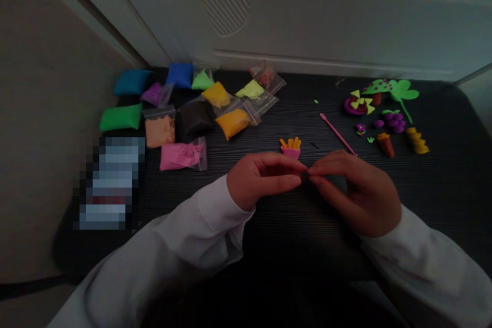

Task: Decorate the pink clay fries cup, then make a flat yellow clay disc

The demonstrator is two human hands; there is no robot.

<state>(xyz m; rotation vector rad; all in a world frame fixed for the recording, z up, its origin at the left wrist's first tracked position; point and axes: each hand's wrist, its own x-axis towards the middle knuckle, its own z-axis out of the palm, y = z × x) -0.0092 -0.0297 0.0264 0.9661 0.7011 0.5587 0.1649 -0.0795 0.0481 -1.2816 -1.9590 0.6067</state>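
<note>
The fingertips of my left hand (265, 178) and my right hand (359, 192) meet low over the dark table (277, 246). Both hands are closed in a pinch, thumbs close to the forefingers. Anything between the tips is too small or hidden to make out. Just beyond my left fingers stands a pink clay cup (291, 152) with yellow clay fries (294, 142) sticking up from it. A thin dark sliver (314, 145) lies beyond the meeting fingertips. Past my right hand, a pink modelling stick (338, 134) lies slantwise, its near end close to the knuckles.
Bags of coloured clay, such as pink (180, 156), black (195, 119) and green (121, 118), spread over the left. A phone with a blurred screen (113, 182) lies nearer. Small clay models, including purple grapes (395, 122) and a green clover (403, 91), sit at right. A white panel (326, 25) rises behind.
</note>
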